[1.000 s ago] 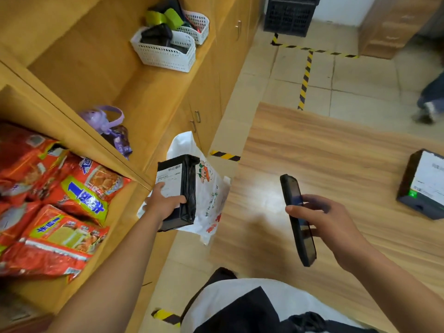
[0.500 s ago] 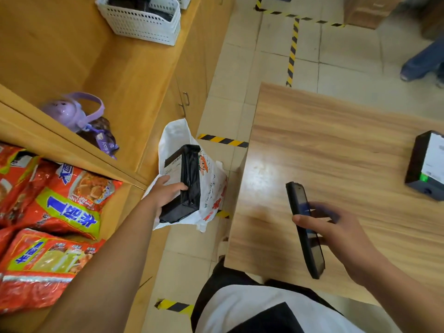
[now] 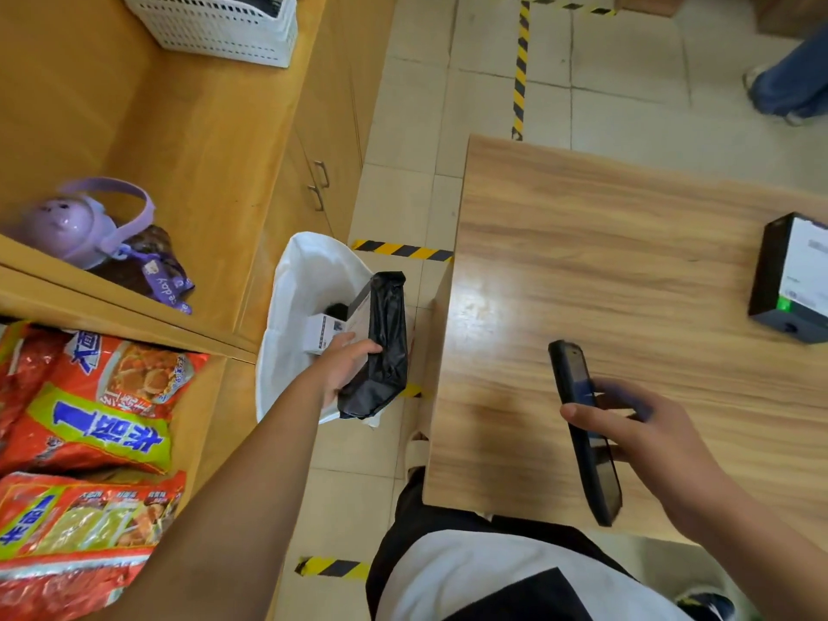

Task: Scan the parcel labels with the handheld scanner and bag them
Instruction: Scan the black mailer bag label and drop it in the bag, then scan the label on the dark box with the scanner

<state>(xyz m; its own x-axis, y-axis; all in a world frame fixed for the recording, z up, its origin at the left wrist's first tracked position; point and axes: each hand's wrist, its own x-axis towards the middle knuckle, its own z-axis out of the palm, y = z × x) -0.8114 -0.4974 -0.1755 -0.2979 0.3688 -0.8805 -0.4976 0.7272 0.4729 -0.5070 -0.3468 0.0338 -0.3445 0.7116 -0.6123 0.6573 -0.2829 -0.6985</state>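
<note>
**Black parcel [image 3: 381,347] at the mouth of the bag**

The fingers [image 3: 360,347] of my left hand [image 3: 345,369] are curled round one long edge of the parcel, gripping it firmly so that it stands on edge. It is at the open mouth of the white bag [image 3: 295,298], close to the bag's right rim. I cannot tell whether its lower end is already past the rim.

My right hand [image 3: 645,437] is wrapped round the handheld scanner [image 3: 582,423], thumb on its near edge, holding it above the table [image 3: 605,244] and well apart from the bag.

As I judge it, the step in hand is the bagging. To do it well I should aim the lower corner at the middle of the opening, not the rim, since the thin plastic would fold in and close the mouth. I should lower the parcel rather than drop it, because a small white box [image 3: 322,333] already lies inside, and let go only once it rests on something.

The parcel is a glossy black plastic mailer, wrinkled and loose at its lower end. A pale label is on the face turned toward the bag (its print is too small to read). It looks soft-skinned over something flat and stiff, so it should slide in easily.

A second parcel [image 3: 793,280] waits at the table's far right.
</note>
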